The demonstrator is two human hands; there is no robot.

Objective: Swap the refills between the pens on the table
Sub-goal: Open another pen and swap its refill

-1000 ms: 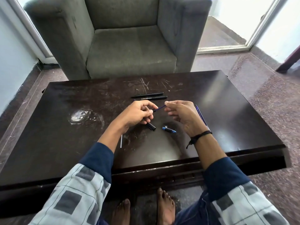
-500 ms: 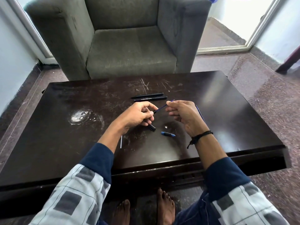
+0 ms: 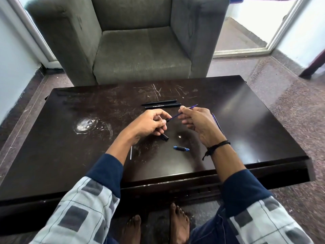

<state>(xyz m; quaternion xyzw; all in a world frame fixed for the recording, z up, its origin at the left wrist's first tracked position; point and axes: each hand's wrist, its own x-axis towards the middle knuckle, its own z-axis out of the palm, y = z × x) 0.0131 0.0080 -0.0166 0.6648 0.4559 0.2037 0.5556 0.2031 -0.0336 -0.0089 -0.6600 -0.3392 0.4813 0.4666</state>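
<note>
Grey and worn, an armchair [image 3: 140, 50] stands behind the dark, scratched tabletop [image 3: 70, 164], and we look down on it past two checked sleeves.

We take the one holder first: a black pen barrel [image 3: 165, 137], held in the curled fingers of the left grip [image 3: 147, 125]. It slants so that its lower end shows beneath the palm, close above the tabletop. From its upper end, at the left thumb and forefinger, a thin blue refill [image 3: 175, 117] comes out. How much of it sits inside the barrel we cannot tell.

The refill rises to the right and away. The right grip [image 3: 198, 125] pinches it between thumb and fingertips near its far end, so only the pointed tip shows beyond those fingers. The bare stretch of refill spans the gap between the two grips.

Beyond them two black pens [image 3: 161, 104] lie side by side, nearly touching. Near the right wrist, with its black cord band [image 3: 217, 146], lies a short blue pen piece [image 3: 181, 148]. A thin blue rod [image 3: 216, 122] lies just beyond the right grip, partly hidden by it. A thin pale rod [image 3: 131, 152] lies beside the left forearm. A whitish smear [image 3: 88, 126] marks the tabletop to the left.
</note>
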